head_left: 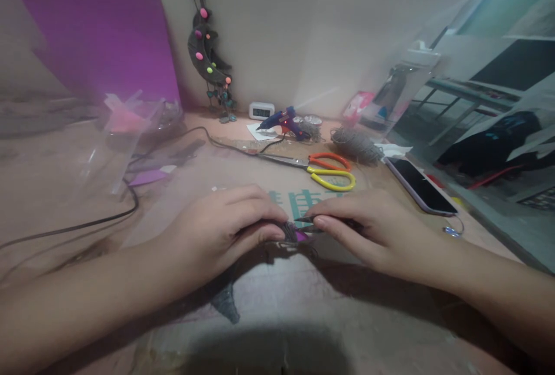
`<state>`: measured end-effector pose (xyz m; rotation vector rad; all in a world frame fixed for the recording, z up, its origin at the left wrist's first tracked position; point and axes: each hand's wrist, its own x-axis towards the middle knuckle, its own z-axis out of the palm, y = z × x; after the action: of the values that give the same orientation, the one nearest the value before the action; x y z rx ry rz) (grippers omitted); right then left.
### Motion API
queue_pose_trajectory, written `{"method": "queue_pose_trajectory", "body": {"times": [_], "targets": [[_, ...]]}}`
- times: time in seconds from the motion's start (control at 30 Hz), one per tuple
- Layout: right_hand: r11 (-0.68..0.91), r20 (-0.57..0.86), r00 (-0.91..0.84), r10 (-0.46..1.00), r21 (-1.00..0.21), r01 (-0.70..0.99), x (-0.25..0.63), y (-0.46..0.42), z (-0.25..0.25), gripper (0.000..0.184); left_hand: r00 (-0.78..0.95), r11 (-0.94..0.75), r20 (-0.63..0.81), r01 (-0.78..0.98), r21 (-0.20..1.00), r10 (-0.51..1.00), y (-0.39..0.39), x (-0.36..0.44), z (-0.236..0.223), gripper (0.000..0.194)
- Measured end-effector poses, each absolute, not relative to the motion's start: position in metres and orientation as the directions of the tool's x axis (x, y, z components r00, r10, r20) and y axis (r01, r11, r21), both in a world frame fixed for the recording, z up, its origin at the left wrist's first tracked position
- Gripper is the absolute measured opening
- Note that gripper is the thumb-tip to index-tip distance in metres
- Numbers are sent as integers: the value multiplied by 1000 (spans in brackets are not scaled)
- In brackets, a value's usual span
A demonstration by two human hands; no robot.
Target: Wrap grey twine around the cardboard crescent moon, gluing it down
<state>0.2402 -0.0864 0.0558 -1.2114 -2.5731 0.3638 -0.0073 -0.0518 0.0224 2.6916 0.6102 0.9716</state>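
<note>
Left hand [243,216], fingers clamped on the grey yarn-wrapped piece [289,231], a bit of purple [300,236] showing at its right end. Piece is mid-view, just above the counter [195,173]; whether it touches, can't tell. A grey pointed end [229,304] shows below the left hand, toward 7 o'clock.

Right hand [377,227], fingers pinched on a dark pointed tool [307,228] – two tips, slightly apart, at the piece's right end. Exact type unclear.

From the piece: scissors [295,161] with orange and yellow handles at 12, blue glue gun [284,121] past them, red light on. White digital clock [261,111] near the gun's nozzle. Grey yarn bundle [358,147] and clear bottle [396,89] at 1, phone [420,185] at 2. Hanging moon decoration [203,54] at 11, clear plastic bag [125,121] at 10 – blurry.
</note>
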Motion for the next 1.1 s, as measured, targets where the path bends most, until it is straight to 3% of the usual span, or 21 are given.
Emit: {"method": "queue_pose_trajectory", "body": {"times": [0.77, 1.0, 1.1], "targets": [[609, 98, -633, 768, -418, 674, 240, -89, 58, 23, 742, -887, 517, 233, 398, 427, -56, -6, 17, 11], [601, 91, -631, 771, -432, 672, 240, -91, 61, 24, 780, -902, 487, 223, 370, 392, -56, -10, 13, 23], [587, 63, -627, 776, -435, 683, 239, -91, 61, 25, 810, -925, 466, 234, 300, 356, -57, -11, 12, 26]]}}
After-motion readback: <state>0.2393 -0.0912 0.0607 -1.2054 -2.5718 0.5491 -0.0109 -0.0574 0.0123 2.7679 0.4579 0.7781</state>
